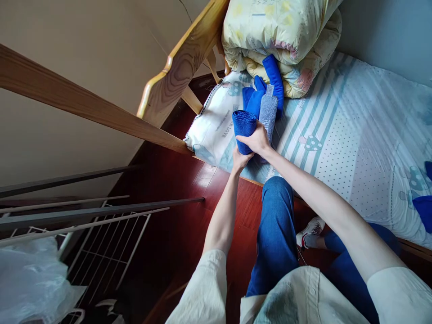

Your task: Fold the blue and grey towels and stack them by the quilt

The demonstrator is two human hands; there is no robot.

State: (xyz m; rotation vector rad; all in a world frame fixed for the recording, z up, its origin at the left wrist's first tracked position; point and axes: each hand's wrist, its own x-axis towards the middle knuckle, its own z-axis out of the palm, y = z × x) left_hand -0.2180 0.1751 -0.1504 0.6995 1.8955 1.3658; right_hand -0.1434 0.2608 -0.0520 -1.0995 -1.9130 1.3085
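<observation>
A rolled blue towel (pixel 245 123) stands upright between my hands over the near edge of the bed. My left hand (pixel 240 158) grips it from below. Wrapped around its right side is my right hand (pixel 258 140), with the thumb across the front. Just behind, a grey-blue rolled towel (pixel 269 110) with a white tag lies on the sheet, its lower end partly hidden by my right hand. Beside it lie a folded blue cloth (pixel 254 98) and a long blue roll (pixel 274 74) that leans against the quilt.
A folded yellow quilt (pixel 263 27) sits at the bed's head by the wooden headboard (pixel 178 67). A patterned sheet (pixel 337 135) covers the bed. More blue cloth (pixel 423 211) lies at the right edge. To the left stand a wooden post (pixel 84 96) and a white wire rack (pixel 111 249).
</observation>
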